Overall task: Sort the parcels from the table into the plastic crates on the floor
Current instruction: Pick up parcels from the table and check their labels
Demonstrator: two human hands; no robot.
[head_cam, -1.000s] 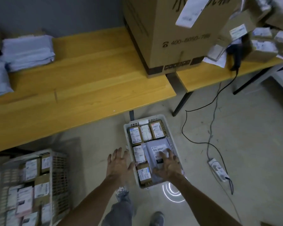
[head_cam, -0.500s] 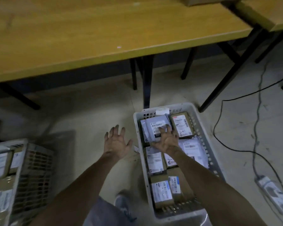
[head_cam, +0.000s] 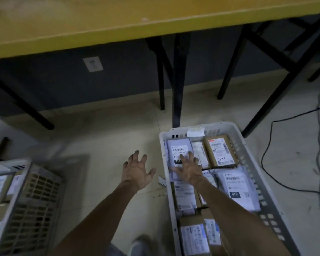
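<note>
The right hand [head_cam: 188, 170], grip spread flat and clasping nothing, presses the grey parcel [head_cam: 177, 150] into the white crate [head_cam: 251, 174] at its far left corner; the left hand [head_cam: 137, 170] hovers open alongside. In so crowded a crate, the soft parcel may slip askew once released

Person, head-cam view, only arms + a bit of lower body in shot. Left hand [head_cam: 138, 172] and right hand [head_cam: 189, 169] bare, fingers [head_cam: 191, 158] uncovered. Left forearm [head_cam: 100, 215] and right forearm [head_cam: 235, 215] bare all the way to the frame edge. Bottom centre: trouser leg [head_cam: 116, 250], grey-blue fabric, prob. denim, blurry. Beside it one shoe [head_cam: 141, 243], grey w/ lighter toe; too dim for laces/logo.
</note>
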